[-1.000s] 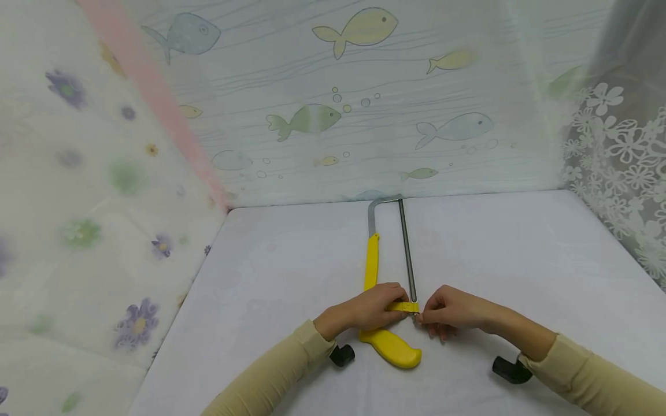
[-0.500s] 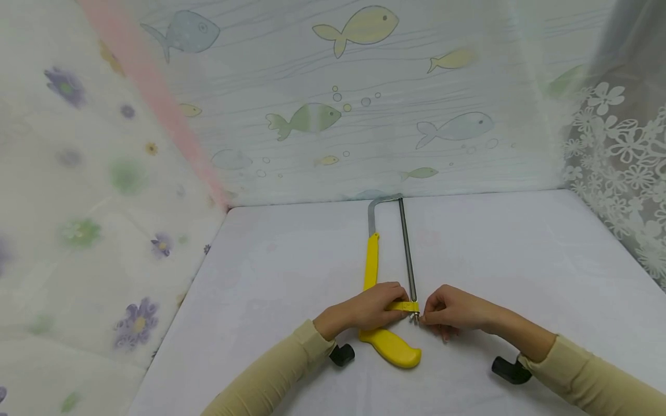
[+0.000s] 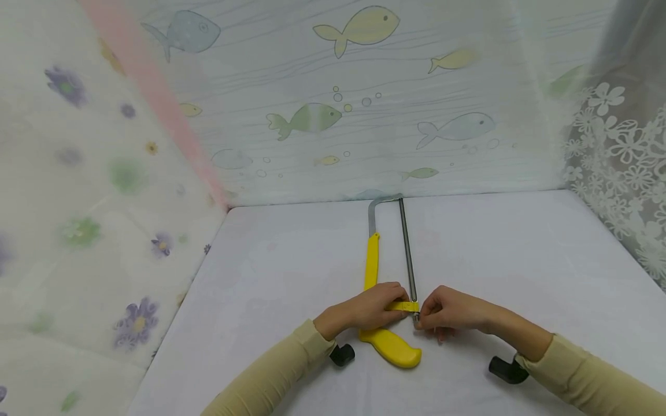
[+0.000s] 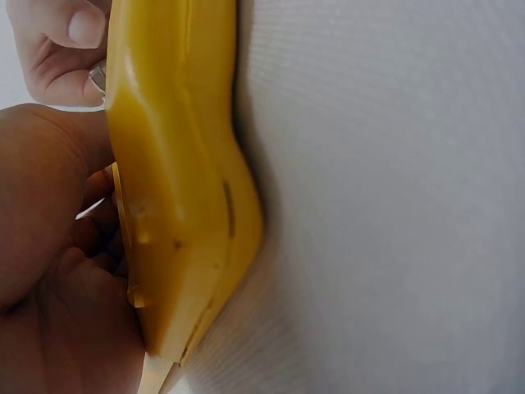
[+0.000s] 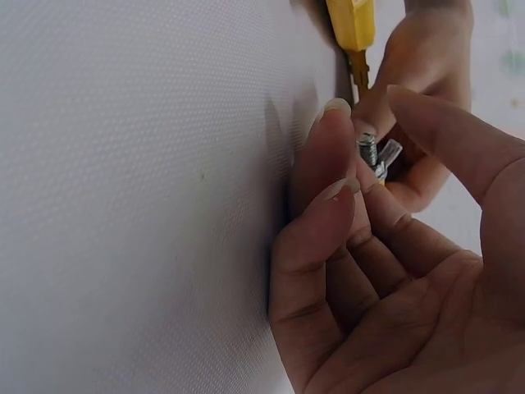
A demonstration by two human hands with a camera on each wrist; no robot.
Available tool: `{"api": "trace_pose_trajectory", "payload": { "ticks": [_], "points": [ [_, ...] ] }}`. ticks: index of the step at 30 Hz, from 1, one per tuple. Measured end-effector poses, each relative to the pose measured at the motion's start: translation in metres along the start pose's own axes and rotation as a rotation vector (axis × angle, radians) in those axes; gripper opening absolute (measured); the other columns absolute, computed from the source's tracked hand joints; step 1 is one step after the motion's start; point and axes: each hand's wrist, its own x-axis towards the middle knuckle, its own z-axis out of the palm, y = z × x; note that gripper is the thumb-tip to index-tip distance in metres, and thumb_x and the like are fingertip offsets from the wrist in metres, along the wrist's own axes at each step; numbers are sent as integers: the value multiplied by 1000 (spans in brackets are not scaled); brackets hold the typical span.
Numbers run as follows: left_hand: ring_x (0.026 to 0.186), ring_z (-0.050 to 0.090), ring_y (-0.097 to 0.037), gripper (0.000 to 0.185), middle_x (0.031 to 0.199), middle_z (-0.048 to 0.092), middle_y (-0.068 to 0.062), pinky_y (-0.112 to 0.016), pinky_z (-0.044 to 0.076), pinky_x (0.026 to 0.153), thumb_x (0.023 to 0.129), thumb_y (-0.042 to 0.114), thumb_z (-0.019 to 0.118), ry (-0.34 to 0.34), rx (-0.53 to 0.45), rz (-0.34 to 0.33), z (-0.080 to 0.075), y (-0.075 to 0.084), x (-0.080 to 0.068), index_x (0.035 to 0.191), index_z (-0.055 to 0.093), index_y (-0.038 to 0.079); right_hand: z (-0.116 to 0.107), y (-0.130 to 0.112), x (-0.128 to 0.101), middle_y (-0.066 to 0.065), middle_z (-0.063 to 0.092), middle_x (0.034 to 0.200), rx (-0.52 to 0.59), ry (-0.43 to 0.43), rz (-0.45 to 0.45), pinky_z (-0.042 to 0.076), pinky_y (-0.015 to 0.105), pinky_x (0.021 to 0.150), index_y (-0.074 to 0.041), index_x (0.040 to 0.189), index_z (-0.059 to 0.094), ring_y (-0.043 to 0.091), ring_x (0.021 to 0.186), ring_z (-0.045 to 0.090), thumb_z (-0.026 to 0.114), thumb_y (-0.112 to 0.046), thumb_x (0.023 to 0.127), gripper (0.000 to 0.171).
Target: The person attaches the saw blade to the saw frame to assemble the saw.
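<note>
Your left hand (image 3: pixel 370 309) was clamped over the hacksaw (image 3: pixel 387 323) where the yellow handle meets the frame, fingers curled round it and pressing it flat on the table (image 3: pixel 270 300). Your right hand (image 3: pixel 447 315) sat just right of it, thumb and fingertips (image 5: pixel 338 176) pinching the wing nut (image 5: pixel 379 156) on the threaded stud at the blade's near end. The saw lay between both hands, handle toward you, frame and blade (image 3: pixel 407 254) running away toward the fish curtain (image 3: pixel 364 104).

Handling, as I judged it: stiff metal frame w/ a hard plastic grip, light enough for one hand, smooth so it could skid on the cloth unless held down. The handle was the safe place to hold; the thin blade was the part to avoid, toothed and prob. springy under tension. The nut was small and fiddly, so a fingertip pinch on its wings suited it. Black wrist cams (image 3: pixel 507 370) rested on the table behind each hand
</note>
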Motion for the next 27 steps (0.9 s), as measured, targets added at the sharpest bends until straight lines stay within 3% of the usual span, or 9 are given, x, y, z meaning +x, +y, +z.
{"api": "trace_pose_trajectory", "payload": {
  "ticks": [8, 27],
  "points": [
    [97, 52, -5, 19, 110, 60, 4, -14, 43, 89, 104, 20, 62, -6, -3, -1, -1, 0, 0, 120, 64, 10, 2, 1, 3, 9, 66, 68, -9, 20, -5, 40, 24, 48, 0, 77, 72, 15, 54, 55, 68, -27, 98, 34],
    [96, 52, -4, 19, 110, 60, 4, -14, 43, 89, 104, 20, 62, -12, -6, -4, -3, 4, -1, 121, 64, 10, 1, 4, 2, 10, 68, 70, -14, 24, 4, 40, 24, 48, -2, 79, 73, 15, 54, 57, 66, -25, 100, 32]
  ]
}}
